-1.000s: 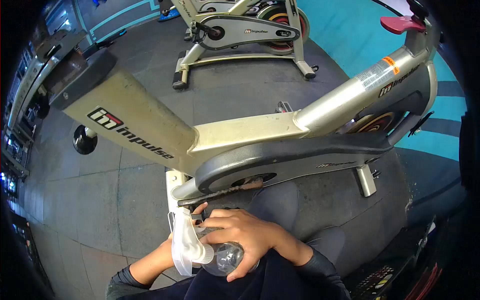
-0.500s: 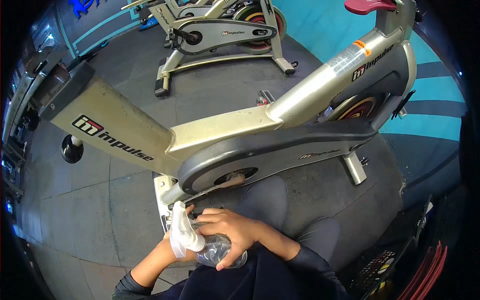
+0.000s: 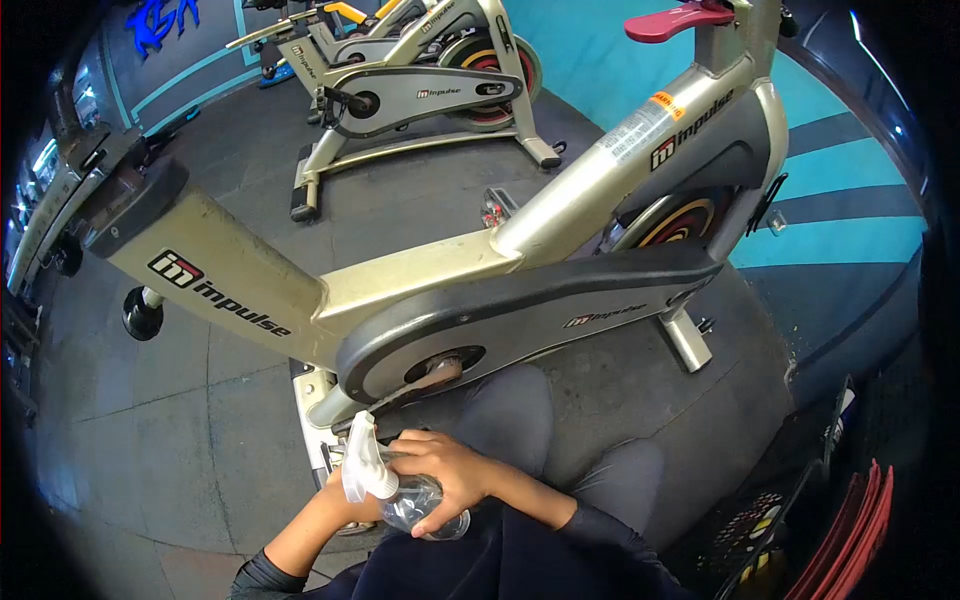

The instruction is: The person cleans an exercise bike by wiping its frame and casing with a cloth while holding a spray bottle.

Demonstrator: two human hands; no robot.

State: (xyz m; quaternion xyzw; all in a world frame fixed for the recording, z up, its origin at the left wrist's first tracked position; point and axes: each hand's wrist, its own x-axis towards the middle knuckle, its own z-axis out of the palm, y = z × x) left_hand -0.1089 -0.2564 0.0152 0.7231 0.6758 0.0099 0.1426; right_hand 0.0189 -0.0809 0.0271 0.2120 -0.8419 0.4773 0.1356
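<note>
A clear spray bottle [image 3: 412, 503] with a white trigger head [image 3: 364, 462] lies tilted in front of my body. My right hand [image 3: 447, 474] is wrapped round the bottle from above, its thumb on the near side. My left hand [image 3: 345, 492] is behind the white spray head, low beside the bike's base; its fingers are mostly hidden, so what they hold does not show. Just beyond both hands stands a grey and cream exercise bike [image 3: 400, 275], with its crank [image 3: 436, 371] close to my right hand.
A second exercise bike [image 3: 420, 95] stands farther back, with more behind it. At the lower right are a black basket [image 3: 745, 535] and red items [image 3: 845, 540]. The bike's rear foot [image 3: 686, 342] rests on dark floor tiles [image 3: 150, 450] near a blue wall [image 3: 850, 190].
The view has shifted, so the bikes appear farther left and more of the basket and red items shows. My right hand stays on the bottle, and my left fingers have become more hidden.
</note>
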